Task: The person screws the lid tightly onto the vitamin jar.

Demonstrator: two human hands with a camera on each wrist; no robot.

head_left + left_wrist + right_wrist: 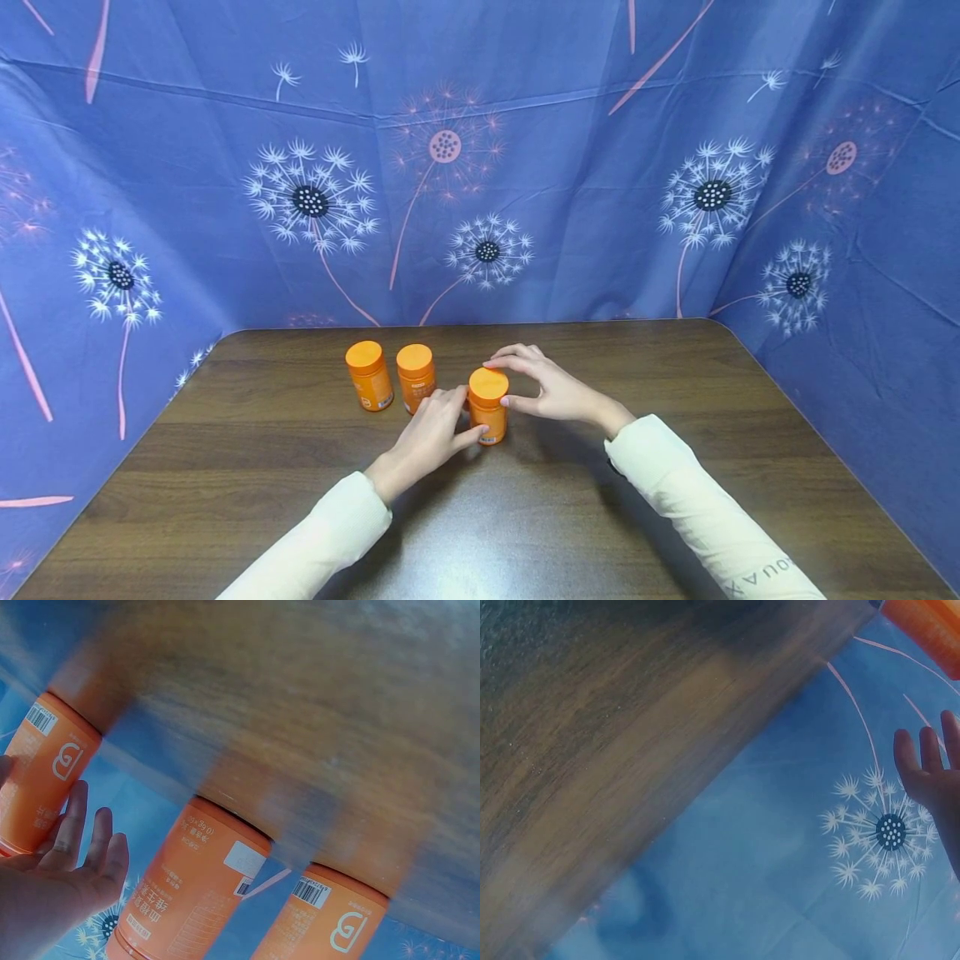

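Observation:
In the head view an orange screw-top bottle (489,414) stands upright on the table. My left hand (432,429) holds its lower left side, thumb across the front and fingers at the back left. My right hand (551,390) arches around the orange lid from the right. Its thumb is at the lid's right edge and a fingertip at the back edge, with a gap inside the curve. In the left wrist view the left hand's fingers (75,832) lie beside the bottle (46,769). The right wrist view shows extended fingers (930,754) below part of an orange bottle (930,634).
Two similar orange bottles, one at the far left (370,379) and one nearer my left hand (416,375), stand upright with lids on. The dark wooden table (675,367) ends at a blue dandelion-print cloth (570,208) behind and at both sides.

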